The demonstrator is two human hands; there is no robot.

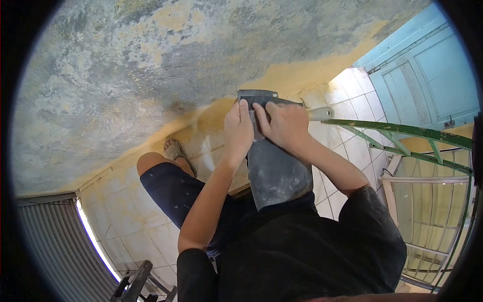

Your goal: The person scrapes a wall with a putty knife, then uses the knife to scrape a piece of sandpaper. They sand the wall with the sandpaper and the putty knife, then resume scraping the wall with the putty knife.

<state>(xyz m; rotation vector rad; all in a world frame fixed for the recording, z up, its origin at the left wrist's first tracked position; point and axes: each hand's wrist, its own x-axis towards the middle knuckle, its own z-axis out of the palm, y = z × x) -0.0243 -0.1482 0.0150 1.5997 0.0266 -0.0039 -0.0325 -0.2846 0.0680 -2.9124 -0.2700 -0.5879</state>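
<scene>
Both my hands are together at the upper end of a dark grey sheet (279, 173) that lies over my lap. With bent fingers, my left hand (239, 128) presses the left side of a flat dark piece (257, 94) there. My right hand (287, 123) is closed around the dark strip at the top, its fingers touching the flat piece. A pale handle (321, 114) with a hole in its end sticks out to the right of my right hand. What joins the handle and the dark pieces is hidden beneath my fingers.
A patchy grey and yellow wall (126, 85) rises in front. Green metal rails (402, 128) curve in at the right, near a blue door (427, 80) and a white metal frame (427, 178). A dark stand (138, 282) is at the lower left, on the tiled floor (136, 211).
</scene>
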